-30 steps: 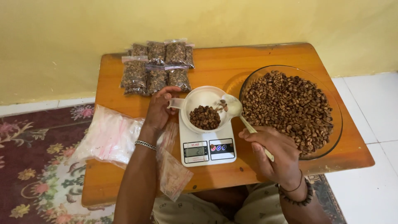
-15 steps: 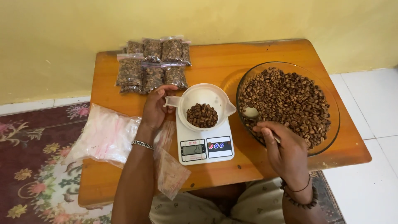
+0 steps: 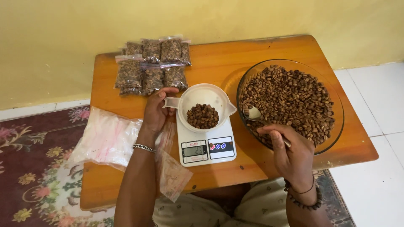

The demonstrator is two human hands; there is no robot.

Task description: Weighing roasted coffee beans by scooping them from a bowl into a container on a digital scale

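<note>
From the head camera, looking down over the person's arms: this looks to me like the scooping part of a weighing job. The right hand (image 3: 290, 153) has its grip clenched round the handle of a spoon (image 3: 255, 113), whose bowl is dipped into the coffee beans (image 3: 294, 98) at the near-left edge of the glass bowl (image 3: 336, 101). The left hand (image 3: 156, 111) has its grip closed on the small handle of the white measuring cup (image 3: 204, 107), which sits on the kitchen scale (image 3: 205, 143) with a modest heap of beans in its bottom.

My guess is the next move needs a loaded spoon carried level across the short gap to the cup and tipped gently, with an eye on the scale's display.

As for pose, the right wrist is bent with the palm turned down and the thumb on top of the handle; the left forearm runs straight up the counter (image 3: 219, 63). Filled bean packets (image 3: 151, 69) lie at the far edge, empty plastic bags (image 3: 107, 138) to the left
</note>
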